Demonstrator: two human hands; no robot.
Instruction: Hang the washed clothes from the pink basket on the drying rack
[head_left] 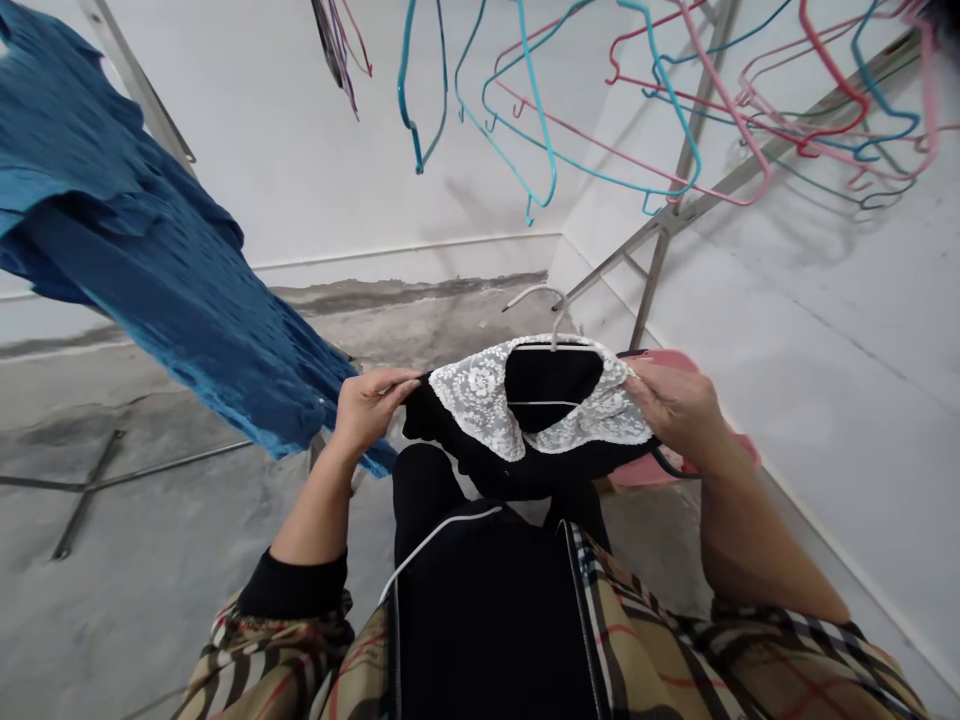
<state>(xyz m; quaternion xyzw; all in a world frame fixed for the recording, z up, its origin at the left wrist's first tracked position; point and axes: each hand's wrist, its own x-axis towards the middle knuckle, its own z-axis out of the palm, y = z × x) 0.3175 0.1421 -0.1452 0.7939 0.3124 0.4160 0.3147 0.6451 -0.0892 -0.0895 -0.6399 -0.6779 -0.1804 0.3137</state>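
I watch through the head camera as two bare hands hold a black garment (540, 470), which hangs level over the floor (187, 560), just in front of the wearer's knees (427, 490). The left hand (367, 405) is at the garment's left shoulder, its thumb and fingers clamped on the black cloth. The right hand (679, 405) has its fingers clamped on the opposite shoulder, at the edge of the white lace collar (480, 395). I see that collar spread open around the garment's neckline, and a white hanger (556, 325) sits inside, its hook standing up out of the neck.

Left of the black garment, a long blue garment (187, 280) hangs at a slant. Above and beyond it I make out hangers in several colours, among them a turquoise hanger (403, 85). A metal frame (651, 290) stands behind it to the right. A pink object (664, 362), partly covered by the right hand, lies beyond the garment's right end; I cannot tell what it is.
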